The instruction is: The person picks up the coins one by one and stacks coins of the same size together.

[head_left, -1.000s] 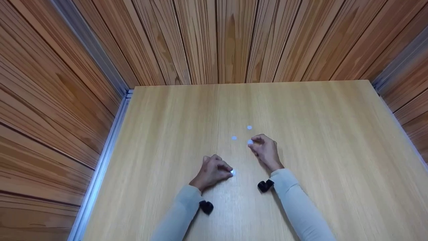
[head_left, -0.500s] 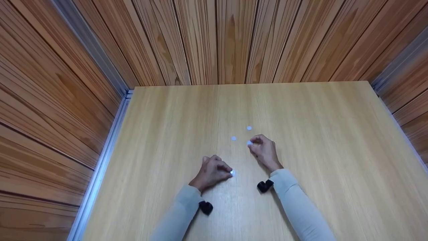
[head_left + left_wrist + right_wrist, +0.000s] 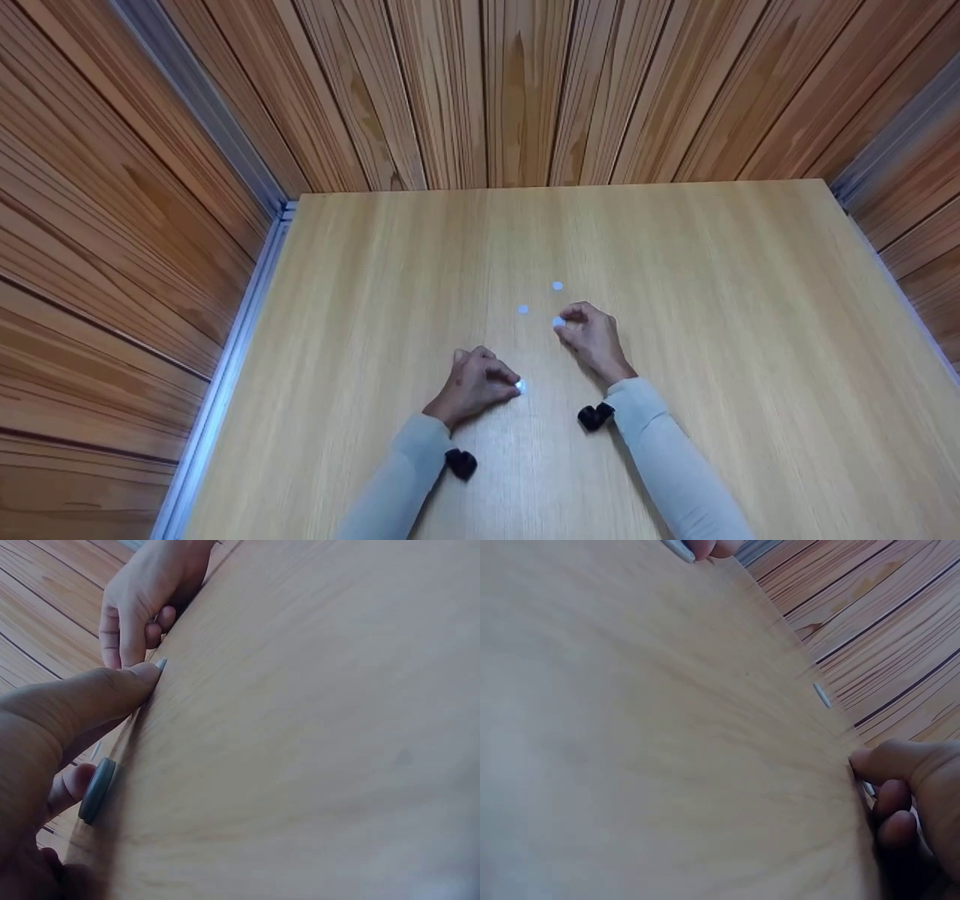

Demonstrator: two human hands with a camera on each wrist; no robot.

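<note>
The left hand point(image 3: 472, 384) has its thumb and forefinger pinched on the near disc point(image 3: 523, 386), a small, pale, round piece at the fingertips. The right hand point(image 3: 595, 341), positioned farther forward on the tabletop point(image 3: 360, 300), pinches the right disc point(image 3: 558, 322) between thumb and forefinger. The two hands are apart from each other. The middle disc point(image 3: 523, 309) lies flat to the left of the right disc; the far disc point(image 3: 557, 286) lies flat just beyond the right disc. In the left wrist view, a dark disc point(image 3: 97, 791) sits close to a curled finger of the left hand; the dim view does not show whether that finger grips it. A black wrist unit point(image 3: 461, 464) is fitted at each pale sleeve point(image 3: 675, 457). Plank walls point(image 3: 517, 90) enclose the tabletop at the far, left and right sides, with a metal rail point(image 3: 232, 375) along its left edge
</note>
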